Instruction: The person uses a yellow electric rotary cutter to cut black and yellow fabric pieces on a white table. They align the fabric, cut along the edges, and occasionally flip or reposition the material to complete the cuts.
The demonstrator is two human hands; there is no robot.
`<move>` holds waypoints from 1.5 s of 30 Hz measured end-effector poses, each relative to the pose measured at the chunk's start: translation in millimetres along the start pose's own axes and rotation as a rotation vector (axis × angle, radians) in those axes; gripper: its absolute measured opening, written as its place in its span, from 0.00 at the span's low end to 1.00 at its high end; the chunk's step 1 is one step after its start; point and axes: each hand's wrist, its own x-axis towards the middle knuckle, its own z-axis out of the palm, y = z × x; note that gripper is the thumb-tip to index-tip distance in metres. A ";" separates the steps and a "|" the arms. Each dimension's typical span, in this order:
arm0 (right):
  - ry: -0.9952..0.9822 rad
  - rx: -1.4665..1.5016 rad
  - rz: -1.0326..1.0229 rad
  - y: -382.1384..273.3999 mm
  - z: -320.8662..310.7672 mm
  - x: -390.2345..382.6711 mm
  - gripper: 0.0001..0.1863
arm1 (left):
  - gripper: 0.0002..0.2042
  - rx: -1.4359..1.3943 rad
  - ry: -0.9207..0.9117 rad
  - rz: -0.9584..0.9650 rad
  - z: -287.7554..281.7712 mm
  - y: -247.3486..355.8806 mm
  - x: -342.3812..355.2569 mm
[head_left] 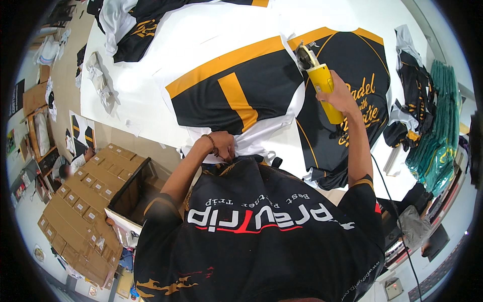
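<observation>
My right hand (pixel 336 94) is wrapped round the yellow body of an electric fabric cutter (pixel 320 79). The cutter's metal head points away from me, at the border between two pieces. One is a black fabric panel (pixel 206 103) with orange bands, on the left. The other is a larger black shirt panel (pixel 327 146) with orange trim and lettering, on the right. My left hand (pixel 222 146) is closed at the near table edge, on bunched white fabric (pixel 264 137) below the left panel. Its fingertips are hidden.
Black and white fabric (pixel 141 30) lies at the far left of the white table (pixel 136 90), near a wrapped bundle (pixel 99 80). Green plastic packets (pixel 437 126) are stacked at right. The cutter's black cord (pixel 397 221) runs down the right. Cardboard boxes (pixel 83 201) and another person (pixel 73 166) are at left.
</observation>
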 end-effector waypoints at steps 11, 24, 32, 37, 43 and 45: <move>-0.020 0.029 -0.065 -10.1 -4.1 46.7 0.39 | 0.13 -0.004 -0.010 0.054 1.6 -6.4 4.5; -0.133 0.541 0.012 -46.0 -7.1 39.8 0.31 | 0.15 0.058 0.393 0.112 4.5 -11.9 -2.0; 0.048 0.866 0.110 -6.5 -9.3 -67.2 0.28 | 0.37 0.419 1.319 0.076 -0.6 -12.5 11.2; 0.210 1.032 0.129 39.3 13.0 -130.5 0.29 | 0.29 0.525 1.553 -0.060 -29.4 -54.7 10.7; 0.388 1.228 0.144 72.2 53.7 -193.7 0.28 | 0.29 0.580 1.740 -0.310 -82.7 -117.9 -17.6; 0.452 1.267 0.155 76.8 68.1 -207.9 0.28 | 0.29 0.607 1.801 -0.416 -99.2 -162.7 -23.1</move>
